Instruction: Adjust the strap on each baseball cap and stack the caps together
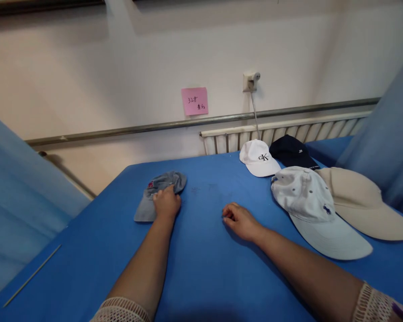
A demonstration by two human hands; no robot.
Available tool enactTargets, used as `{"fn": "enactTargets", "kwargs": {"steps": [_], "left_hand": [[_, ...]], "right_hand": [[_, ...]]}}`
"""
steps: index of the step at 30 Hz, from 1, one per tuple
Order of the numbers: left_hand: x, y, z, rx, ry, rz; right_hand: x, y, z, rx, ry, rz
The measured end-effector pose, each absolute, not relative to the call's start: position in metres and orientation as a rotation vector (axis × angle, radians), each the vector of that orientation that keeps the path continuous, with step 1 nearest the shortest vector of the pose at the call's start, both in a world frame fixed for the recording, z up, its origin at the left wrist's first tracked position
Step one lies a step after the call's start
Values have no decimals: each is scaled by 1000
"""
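the left hand (167, 203) lies over a grey-blue cap (161, 181), its index finger reaching onto the crown and the others bent; whether they pinch the cloth i cannot tell. the right hand (242, 222) is near the middle of the blue counter (201, 259), its fingers loosely curled toward the thumb; whether the tips meet is unclear. the grey-blue cap sits near the counter's far left corner, brim toward the left edge, a small red patch (150, 184) on its crown. both forearms come in from the near edge, in pale openwork sleeves (121, 311). toward the right edge, past the right hand, a pale cap (304, 194) with a small dark emblem overlaps a beige cap (357, 192). behind these, at the far edge, a white cap (255, 154) with dark letters stands beside a dark cap (290, 150). a thin stick (32, 276) lies along the left edge. beyond the far edge are a radiator (231, 141), a metal rail (147, 128), a pink handwritten note (195, 101) and a wall socket (249, 82) with a cord; blue curtains (23, 201) hang on both sides.
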State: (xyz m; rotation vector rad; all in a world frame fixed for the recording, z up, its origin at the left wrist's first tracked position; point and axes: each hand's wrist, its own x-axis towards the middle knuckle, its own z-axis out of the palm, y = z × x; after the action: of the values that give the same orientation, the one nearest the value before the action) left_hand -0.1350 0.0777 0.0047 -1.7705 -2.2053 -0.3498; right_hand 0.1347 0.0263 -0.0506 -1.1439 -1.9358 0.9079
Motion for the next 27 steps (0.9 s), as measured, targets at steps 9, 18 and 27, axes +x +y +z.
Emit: {"fn": "enactTargets", "kwargs": {"steps": [9, 18, 27], "left_hand": [[-71, 57, 1, -2601, -1514, -787], [-79, 64, -12, -2613, -1518, -1059], [-53, 32, 7, -3241, -1317, -633]], "right_hand": [[157, 63, -62, -1188, -1163, 633], [168, 82, -73, -1298, -1025, 731], [170, 78, -57, -1200, -1014, 884]]}}
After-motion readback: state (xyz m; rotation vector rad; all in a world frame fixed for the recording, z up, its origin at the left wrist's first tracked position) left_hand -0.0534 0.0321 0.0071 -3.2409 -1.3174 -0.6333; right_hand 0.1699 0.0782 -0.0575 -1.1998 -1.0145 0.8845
